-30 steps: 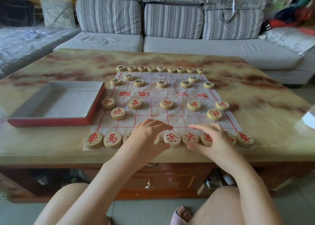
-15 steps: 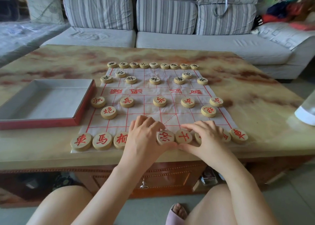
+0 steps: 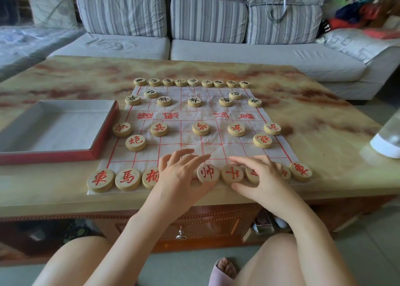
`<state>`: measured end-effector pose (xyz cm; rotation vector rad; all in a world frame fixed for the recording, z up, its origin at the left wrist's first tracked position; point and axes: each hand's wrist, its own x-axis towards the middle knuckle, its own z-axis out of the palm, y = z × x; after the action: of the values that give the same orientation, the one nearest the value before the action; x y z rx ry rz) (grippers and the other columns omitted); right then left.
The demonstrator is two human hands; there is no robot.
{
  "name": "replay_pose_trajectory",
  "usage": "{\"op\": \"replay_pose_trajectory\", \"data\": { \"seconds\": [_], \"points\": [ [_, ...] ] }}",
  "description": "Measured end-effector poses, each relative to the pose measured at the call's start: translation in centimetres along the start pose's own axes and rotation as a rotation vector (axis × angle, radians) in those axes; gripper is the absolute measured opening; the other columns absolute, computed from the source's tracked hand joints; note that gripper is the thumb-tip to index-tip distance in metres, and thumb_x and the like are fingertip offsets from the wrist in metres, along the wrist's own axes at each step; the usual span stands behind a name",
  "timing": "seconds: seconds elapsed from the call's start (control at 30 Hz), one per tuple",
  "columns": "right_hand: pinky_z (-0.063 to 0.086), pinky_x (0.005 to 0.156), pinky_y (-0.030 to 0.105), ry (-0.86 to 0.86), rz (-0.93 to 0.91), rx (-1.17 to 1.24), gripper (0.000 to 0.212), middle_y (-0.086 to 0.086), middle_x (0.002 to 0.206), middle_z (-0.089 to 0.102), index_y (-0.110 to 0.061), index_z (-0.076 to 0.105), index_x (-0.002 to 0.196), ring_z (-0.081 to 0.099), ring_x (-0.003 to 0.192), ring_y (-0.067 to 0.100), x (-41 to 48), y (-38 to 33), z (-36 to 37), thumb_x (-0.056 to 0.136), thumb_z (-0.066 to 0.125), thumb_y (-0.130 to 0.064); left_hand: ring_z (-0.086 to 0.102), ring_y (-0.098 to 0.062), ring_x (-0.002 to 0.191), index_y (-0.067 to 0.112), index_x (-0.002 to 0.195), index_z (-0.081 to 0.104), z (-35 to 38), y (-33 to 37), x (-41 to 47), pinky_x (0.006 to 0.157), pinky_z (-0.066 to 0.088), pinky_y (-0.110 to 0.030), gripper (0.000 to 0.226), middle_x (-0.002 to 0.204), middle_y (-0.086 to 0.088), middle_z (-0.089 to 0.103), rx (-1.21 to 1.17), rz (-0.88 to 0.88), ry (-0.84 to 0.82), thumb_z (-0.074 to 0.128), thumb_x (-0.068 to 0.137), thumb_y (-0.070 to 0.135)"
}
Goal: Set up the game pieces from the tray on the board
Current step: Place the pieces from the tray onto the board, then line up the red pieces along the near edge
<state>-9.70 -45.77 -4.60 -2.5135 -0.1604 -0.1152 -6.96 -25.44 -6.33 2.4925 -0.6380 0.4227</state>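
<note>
A white cloth board (image 3: 190, 147) with red lines lies on the marble table (image 3: 324, 155). Round wooden pieces stand on it: black-lettered ones (image 3: 194, 101) at the far side, red-lettered ones (image 3: 200, 128) on my side. The near row holds several red pieces (image 3: 100, 180). My left hand (image 3: 179, 175) rests on the middle of that row, fingers stretched forward and thumb against the red general piece (image 3: 208, 173). My right hand (image 3: 259, 177) lies over the pieces to its right, thumb beside the red advisor piece (image 3: 232, 174). The red tray (image 3: 95, 147) at the left holds no pieces.
A grey striped sofa (image 3: 207, 19) runs behind the table. A white and clear object (image 3: 387, 142) stands at the table's right edge. My knees and a slippered foot (image 3: 223, 270) are below the near edge, in front of a wooden drawer (image 3: 180, 234).
Both hands have stayed on the near row with small shifts. The middle red pieces now sit closer together. My head has moved a little, shifting the view.
</note>
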Motion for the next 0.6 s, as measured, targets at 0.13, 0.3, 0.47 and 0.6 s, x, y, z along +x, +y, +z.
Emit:
{"op": "replay_pose_trajectory", "data": {
  "seconds": [0.13, 0.3, 0.47, 0.6],
  "points": [
    [0.016, 0.083, 0.028, 0.078, -0.055, -0.17, 0.059, -0.023, 0.109, 0.052, -0.041, 0.05, 0.123, 0.03, 0.114, 0.007, 0.67, -0.21, 0.6, 0.069, 0.063, -0.062, 0.045, -0.014, 0.122, 0.029, 0.118, 0.058, 0.34, -0.3, 0.2, 0.094, 0.014, -0.026, 0.061, 0.113, 0.012, 0.064, 0.035, 0.01, -0.02, 0.041, 0.07, 0.063],
    [0.015, 0.091, 0.024, 0.054, -0.094, -0.094, 0.063, -0.039, 0.108, 0.034, -0.044, 0.043, 0.127, 0.02, 0.11, -0.009, 0.33, -0.83, 0.4, 0.069, 0.06, -0.062, 0.047, -0.016, 0.121, 0.028, 0.117, 0.059, 0.43, -0.23, 0.22, 0.094, 0.015, -0.027, 0.059, 0.111, 0.011, 0.066, 0.03, 0.016, -0.015, 0.041, 0.07, 0.06],
    [0.018, 0.098, 0.024, 0.029, -0.067, -0.011, 0.053, -0.038, 0.105, 0.035, -0.044, 0.043, 0.127, 0.018, 0.098, -0.02, -0.08, -0.47, 0.23, 0.08, 0.066, -0.03, 0.052, -0.017, 0.116, 0.028, 0.112, 0.062, 0.63, -0.3, 0.05, 0.092, 0.017, -0.026, 0.055, 0.105, 0.011, 0.068, 0.021, 0.006, 0.014, 0.045, 0.07, 0.058],
    [0.019, 0.092, 0.027, 0.084, -0.054, -0.039, 0.051, -0.035, 0.097, 0.042, -0.041, 0.049, 0.121, 0.02, 0.095, -0.019, 0.4, -0.61, 0.49, 0.075, 0.071, -0.041, 0.053, -0.018, 0.114, 0.027, 0.11, 0.063, 0.71, -0.41, 0.09, 0.091, 0.019, -0.028, 0.055, 0.102, 0.011, 0.069, 0.025, 0.001, 0.017, 0.045, 0.069, 0.058]
  ]
}}
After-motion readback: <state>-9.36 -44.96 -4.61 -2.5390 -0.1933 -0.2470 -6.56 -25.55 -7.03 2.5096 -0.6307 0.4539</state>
